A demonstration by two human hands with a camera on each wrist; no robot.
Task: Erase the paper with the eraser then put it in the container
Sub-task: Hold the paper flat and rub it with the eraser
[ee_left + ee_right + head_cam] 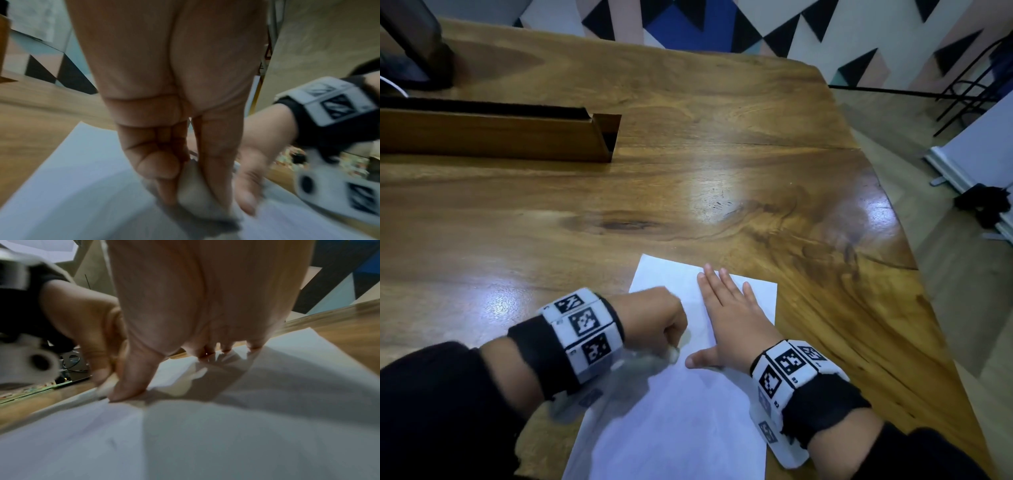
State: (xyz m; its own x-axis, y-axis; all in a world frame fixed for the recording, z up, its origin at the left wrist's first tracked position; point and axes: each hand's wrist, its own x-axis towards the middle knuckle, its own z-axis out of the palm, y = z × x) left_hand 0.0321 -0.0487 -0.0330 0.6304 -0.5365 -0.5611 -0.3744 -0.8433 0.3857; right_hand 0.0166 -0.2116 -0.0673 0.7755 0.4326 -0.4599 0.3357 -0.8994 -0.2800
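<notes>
Two hands: left hand (654, 318) pinches the eraser (195, 191); right hand (729, 322) presses flat on unmarked paper (681, 428).

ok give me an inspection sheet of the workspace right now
surface: glossy brown wooden table, glare patches
job's things: white paper sheet flat at the near edge; small whitish eraser pressed on it; container: cannot identify
clutter: long wooden tray at far left
grippers: left hand pinches the eraser, blurred; right hand flat on the sheet, fingers spread
cables: thin white cable far left
surroundings: triangle-patterned wall, black metal rack
</notes>
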